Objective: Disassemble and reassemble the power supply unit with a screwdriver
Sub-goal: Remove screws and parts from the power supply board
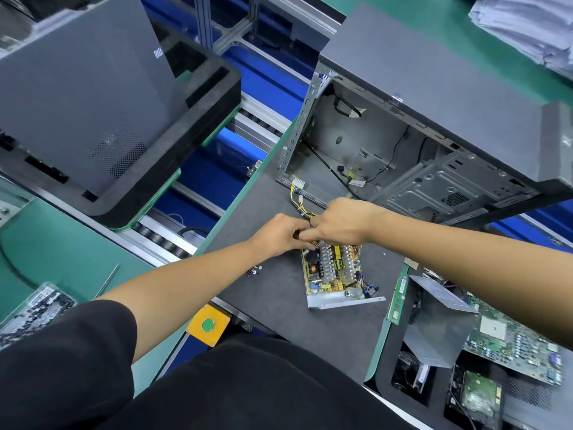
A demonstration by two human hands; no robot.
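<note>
The power supply unit [333,274] lies opened on the dark mat [269,293], its yellow circuit board and silver heat sinks showing in a metal base tray. Both my hands meet at its far end. My left hand [280,232] has its fingers curled at the board's far left corner. My right hand [342,220] is curled over the yellow cable bundle [297,197] that leaves the unit. What the fingertips pinch is hidden. No screwdriver shows in either hand. Loose screws [255,270] lie left of the unit.
An open, empty computer case [418,156] stands behind the unit. To the right a tray holds a RAM stick [398,297], a motherboard [514,346], a hard drive [474,398] and a metal cover [440,293]. A closed case [83,97] sits on the conveyor at left. A yellow button box [208,325] is near me.
</note>
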